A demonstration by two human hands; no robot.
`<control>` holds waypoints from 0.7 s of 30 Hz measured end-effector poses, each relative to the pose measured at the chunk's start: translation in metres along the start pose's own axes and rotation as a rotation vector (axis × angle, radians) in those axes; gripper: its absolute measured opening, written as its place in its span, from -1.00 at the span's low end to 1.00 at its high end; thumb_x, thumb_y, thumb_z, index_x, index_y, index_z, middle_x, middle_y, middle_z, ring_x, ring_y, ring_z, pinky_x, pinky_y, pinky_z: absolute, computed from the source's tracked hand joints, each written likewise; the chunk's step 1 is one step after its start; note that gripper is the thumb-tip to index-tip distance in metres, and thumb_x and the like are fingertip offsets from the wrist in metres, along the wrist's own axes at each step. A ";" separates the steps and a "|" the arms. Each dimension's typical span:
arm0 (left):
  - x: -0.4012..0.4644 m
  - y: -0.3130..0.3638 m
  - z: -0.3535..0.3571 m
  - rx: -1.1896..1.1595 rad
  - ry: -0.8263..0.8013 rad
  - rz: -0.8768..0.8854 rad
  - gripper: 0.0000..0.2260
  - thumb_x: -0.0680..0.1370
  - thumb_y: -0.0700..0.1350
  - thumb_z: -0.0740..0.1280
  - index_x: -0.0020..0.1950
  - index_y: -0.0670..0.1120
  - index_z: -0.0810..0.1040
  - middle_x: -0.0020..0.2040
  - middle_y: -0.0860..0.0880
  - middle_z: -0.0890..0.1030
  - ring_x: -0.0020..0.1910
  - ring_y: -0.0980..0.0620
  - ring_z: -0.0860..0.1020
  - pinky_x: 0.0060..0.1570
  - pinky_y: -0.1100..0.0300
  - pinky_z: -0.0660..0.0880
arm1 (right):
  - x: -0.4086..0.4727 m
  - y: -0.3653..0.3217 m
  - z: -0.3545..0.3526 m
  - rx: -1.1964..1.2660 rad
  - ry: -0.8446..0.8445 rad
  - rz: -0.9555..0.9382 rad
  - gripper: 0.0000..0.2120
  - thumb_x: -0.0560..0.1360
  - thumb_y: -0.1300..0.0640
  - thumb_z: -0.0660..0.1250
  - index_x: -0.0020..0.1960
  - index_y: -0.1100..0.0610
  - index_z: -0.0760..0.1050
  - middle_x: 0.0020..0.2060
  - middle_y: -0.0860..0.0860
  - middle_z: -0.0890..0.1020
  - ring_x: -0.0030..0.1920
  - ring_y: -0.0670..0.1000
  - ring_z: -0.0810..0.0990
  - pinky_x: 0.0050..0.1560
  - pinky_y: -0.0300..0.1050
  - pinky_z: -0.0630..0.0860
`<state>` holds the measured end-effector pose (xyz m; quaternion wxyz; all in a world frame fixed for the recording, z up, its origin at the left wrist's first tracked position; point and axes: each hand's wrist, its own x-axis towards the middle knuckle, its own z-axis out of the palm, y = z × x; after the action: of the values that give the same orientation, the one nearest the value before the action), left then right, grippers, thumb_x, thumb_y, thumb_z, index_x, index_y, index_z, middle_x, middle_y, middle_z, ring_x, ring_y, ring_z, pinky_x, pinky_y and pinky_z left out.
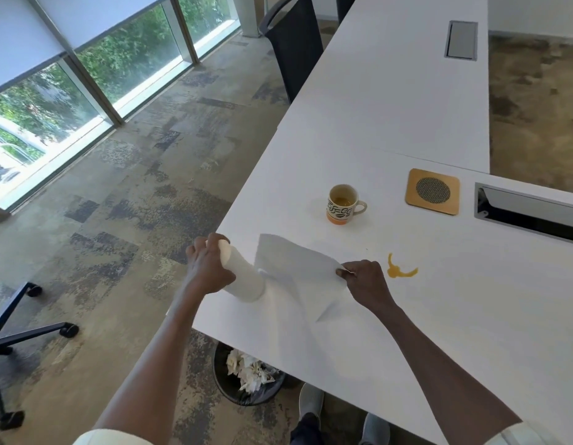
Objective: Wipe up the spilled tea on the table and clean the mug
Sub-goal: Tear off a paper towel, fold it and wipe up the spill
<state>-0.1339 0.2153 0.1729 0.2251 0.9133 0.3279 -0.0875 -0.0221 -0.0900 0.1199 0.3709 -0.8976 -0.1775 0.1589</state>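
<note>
Pinching a corner of the paper towel sheet (298, 268) between thumb and fingertips (343, 273) of the right hand (363, 284), pulling it taut away from the roll. Left hand (208, 268) wrapped tight round the paper towel roll (243, 281), bracing it above the table (407, 332) edge, likely so the sheet tears clean. Spilled tea (399, 269) just beside the right hand, untouched. Mug (342, 203) upright further back, some tea inside, well apart from the coaster (433, 191). Waste bin (248, 379) of crumpled paper under the table edge, handy for used sheets

table (391, 101): smooth matt white | mug (343, 205): glossy ceramic | coaster (433, 191): wood | paper towel roll (243, 277): soft matt paper
</note>
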 end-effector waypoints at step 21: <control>-0.005 0.022 0.013 0.114 0.006 0.033 -0.35 0.35 -0.22 0.44 0.38 -0.01 0.26 0.32 -0.19 0.26 0.33 -0.27 0.22 0.24 -0.18 0.42 | -0.024 0.070 -0.030 0.155 0.131 0.295 -0.89 0.51 0.22 0.39 -0.15 0.18 0.68 -0.32 0.06 0.69 -0.37 -0.04 0.68 -0.39 -0.39 0.53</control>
<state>-0.1232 0.1915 0.1709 0.1731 0.9302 0.3080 -0.0996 -0.0168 -0.1652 0.0932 0.4225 -0.8910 -0.0065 0.1661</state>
